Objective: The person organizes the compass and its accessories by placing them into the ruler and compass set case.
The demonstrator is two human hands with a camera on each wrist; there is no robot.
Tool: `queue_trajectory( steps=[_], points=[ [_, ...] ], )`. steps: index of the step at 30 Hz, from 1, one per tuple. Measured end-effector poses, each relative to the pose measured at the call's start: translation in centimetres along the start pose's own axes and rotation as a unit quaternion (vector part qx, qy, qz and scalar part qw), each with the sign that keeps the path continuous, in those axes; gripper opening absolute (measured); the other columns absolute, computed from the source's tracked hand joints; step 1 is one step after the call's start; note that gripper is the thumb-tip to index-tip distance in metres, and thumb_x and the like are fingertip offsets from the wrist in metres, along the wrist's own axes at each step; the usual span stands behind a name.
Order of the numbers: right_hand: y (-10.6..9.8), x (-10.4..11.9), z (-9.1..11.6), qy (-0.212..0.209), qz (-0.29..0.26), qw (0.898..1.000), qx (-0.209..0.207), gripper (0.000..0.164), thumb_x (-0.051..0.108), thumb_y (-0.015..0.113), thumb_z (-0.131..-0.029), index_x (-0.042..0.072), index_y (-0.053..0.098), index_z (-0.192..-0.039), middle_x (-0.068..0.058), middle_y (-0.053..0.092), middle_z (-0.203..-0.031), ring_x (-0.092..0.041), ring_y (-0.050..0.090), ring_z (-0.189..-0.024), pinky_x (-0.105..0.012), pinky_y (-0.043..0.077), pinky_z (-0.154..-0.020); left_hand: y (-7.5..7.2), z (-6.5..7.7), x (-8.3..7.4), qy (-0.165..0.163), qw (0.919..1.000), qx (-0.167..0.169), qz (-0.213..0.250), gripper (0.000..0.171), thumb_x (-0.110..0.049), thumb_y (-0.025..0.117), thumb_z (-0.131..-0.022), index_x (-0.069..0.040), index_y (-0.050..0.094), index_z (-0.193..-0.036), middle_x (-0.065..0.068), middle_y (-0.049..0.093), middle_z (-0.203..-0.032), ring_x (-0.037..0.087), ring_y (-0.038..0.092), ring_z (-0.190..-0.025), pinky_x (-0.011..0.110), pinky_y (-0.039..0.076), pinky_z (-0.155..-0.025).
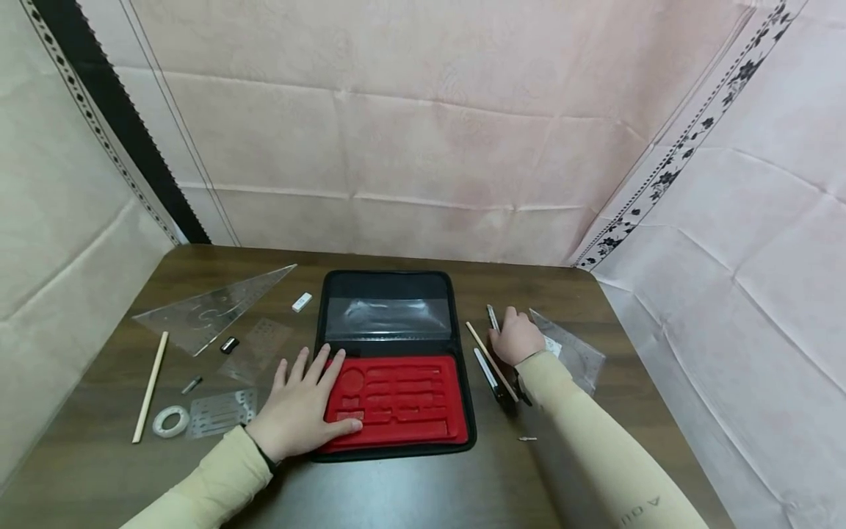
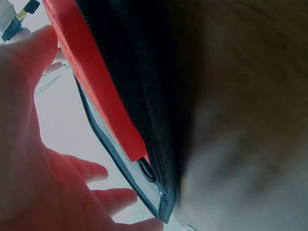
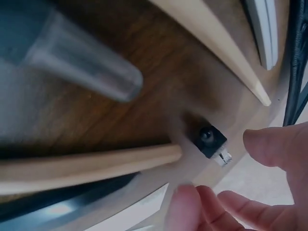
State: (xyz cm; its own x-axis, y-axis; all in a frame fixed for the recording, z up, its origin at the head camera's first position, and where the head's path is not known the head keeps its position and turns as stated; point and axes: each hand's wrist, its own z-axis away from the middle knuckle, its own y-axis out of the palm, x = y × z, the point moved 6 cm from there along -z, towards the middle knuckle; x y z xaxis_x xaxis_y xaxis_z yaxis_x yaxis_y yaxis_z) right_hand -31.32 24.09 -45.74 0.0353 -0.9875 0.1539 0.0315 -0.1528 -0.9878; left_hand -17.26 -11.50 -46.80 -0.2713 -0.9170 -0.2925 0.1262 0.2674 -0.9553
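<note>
A black zip case [image 1: 388, 278] with a red moulded insert [image 1: 396, 400] lies unfolded on the table. My left hand [image 1: 297, 411] rests on its left side, fingers spread, thumb over the insert. In the left wrist view the thumb lies along the red edge and the fingers reach by the case's zip corner. On the right, my right hand [image 1: 518, 339] reaches down among slim tools. A small black piece with a metal tip [image 3: 211, 140] sits between its parted thumb and fingers [image 3: 185, 207], apart from them. Beside the hand lie a wooden stick [image 1: 489, 358] and a white-and-black pen-like tool [image 1: 485, 367].
Left of the case are a clear set square [image 1: 211, 312], an eraser [image 1: 302, 302], a black sharpener-like block [image 1: 229, 345], a stencil plate [image 1: 225, 414], a white tape roll [image 1: 170, 422] and a wooden stick [image 1: 150, 388]. Another clear set square [image 1: 575, 356] lies beyond my right wrist.
</note>
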Motion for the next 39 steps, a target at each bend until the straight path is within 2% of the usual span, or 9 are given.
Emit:
queue_trajectory(
  steps=[6, 12, 15, 19, 23, 25, 31, 39],
  points=[
    [0.8, -0.3, -0.8, 0.007, 0.006, 0.999, 0.032, 0.038, 0.030, 0.059, -0.094, -0.005, 0.052, -0.108, -0.014, 0.060, -0.076, -0.031, 0.063, -0.068, -0.047, 0.050, -0.061, 0.1, 0.1, 0.1, 0.008, 0.9996, 0.015, -0.021, 0.110, -0.074, 0.066, -0.069, -0.010, 0.031, -0.151, 0.019, 0.029, -0.153, 0.049, 0.021, -0.137, 0.070, 0.012, -0.104],
    [1.5, -0.5, -1.1, 0.005, -0.004, 0.999, 0.044, 0.040, 0.021, 0.056, -0.094, -0.011, 0.052, -0.117, -0.017, 0.063, -0.080, -0.033, 0.064, -0.071, -0.049, 0.051, -0.065, 0.3, 0.2, 0.3, 0.007, 0.9993, 0.035, -0.007, 0.109, -0.075, 0.064, -0.070, -0.005, 0.035, -0.149, 0.021, 0.033, -0.150, 0.049, 0.024, -0.136, 0.066, 0.013, -0.106],
    [1.5, -0.4, -1.1, 0.002, -0.004, 0.999, 0.041, 0.034, 0.019, 0.056, -0.093, -0.011, 0.055, -0.109, -0.017, 0.062, -0.077, -0.032, 0.064, -0.068, -0.047, 0.051, -0.063, 0.2, 0.3, 0.5, 0.004, 0.9989, 0.046, 0.004, 0.113, -0.078, 0.064, -0.069, -0.003, 0.035, -0.148, 0.022, 0.033, -0.150, 0.048, 0.025, -0.136, 0.065, 0.014, -0.107],
    [1.4, -0.3, -1.2, 0.000, -0.008, 0.999, 0.042, 0.024, 0.021, 0.060, -0.089, -0.002, 0.060, -0.081, -0.011, 0.059, -0.067, -0.027, 0.058, -0.058, -0.043, 0.048, -0.055, 0.3, 0.3, 0.6, 0.001, 0.9979, 0.063, 0.016, 0.121, -0.082, 0.064, -0.063, -0.002, 0.034, -0.148, 0.022, 0.032, -0.150, 0.049, 0.024, -0.136, 0.065, 0.015, -0.107],
    [1.2, -0.4, -1.3, -0.014, -0.006, 0.999, 0.037, 0.035, 0.026, 0.066, -0.084, 0.009, 0.053, -0.056, -0.006, 0.055, -0.057, -0.022, 0.049, -0.051, -0.038, 0.043, -0.050, 0.4, 0.2, 0.8, -0.003, 0.9974, 0.070, 0.016, 0.124, -0.083, 0.065, -0.059, -0.002, 0.034, -0.148, 0.022, 0.033, -0.150, 0.050, 0.022, -0.136, 0.065, 0.015, -0.107],
    [1.2, -0.5, -1.3, -0.022, -0.008, 0.999, 0.040, 0.042, 0.028, 0.067, -0.083, 0.012, 0.049, -0.049, -0.003, 0.050, -0.050, -0.019, 0.045, -0.047, -0.035, 0.040, -0.048, 0.4, 0.1, 0.8, -0.005, 0.9974, 0.070, 0.013, 0.124, -0.084, 0.065, -0.059, -0.003, 0.034, -0.148, 0.022, 0.033, -0.150, 0.051, 0.021, -0.136, 0.065, 0.015, -0.107],
    [1.2, -0.4, -1.2, -0.037, -0.034, 0.997, 0.052, 0.051, 0.024, 0.067, -0.084, 0.016, 0.042, -0.040, 0.007, 0.034, -0.037, -0.011, 0.031, -0.038, -0.029, 0.029, -0.042, 0.5, 0.1, 0.9, -0.010, 0.9971, 0.073, 0.017, 0.124, -0.084, 0.065, -0.059, -0.005, 0.033, -0.149, 0.021, 0.032, -0.151, 0.051, 0.021, -0.136, 0.064, 0.015, -0.107],
    [1.3, -0.5, -1.4, -0.030, -0.039, 0.997, 0.059, 0.047, 0.020, 0.068, -0.081, 0.017, 0.042, -0.041, 0.008, 0.034, -0.038, -0.010, 0.029, -0.038, -0.028, 0.028, -0.042, 0.5, 0.3, 1.0, -0.007, 0.9975, 0.067, 0.021, 0.124, -0.085, 0.064, -0.059, -0.005, 0.033, -0.149, 0.020, 0.032, -0.151, 0.050, 0.022, -0.136, 0.064, 0.016, -0.107]
  ],
)
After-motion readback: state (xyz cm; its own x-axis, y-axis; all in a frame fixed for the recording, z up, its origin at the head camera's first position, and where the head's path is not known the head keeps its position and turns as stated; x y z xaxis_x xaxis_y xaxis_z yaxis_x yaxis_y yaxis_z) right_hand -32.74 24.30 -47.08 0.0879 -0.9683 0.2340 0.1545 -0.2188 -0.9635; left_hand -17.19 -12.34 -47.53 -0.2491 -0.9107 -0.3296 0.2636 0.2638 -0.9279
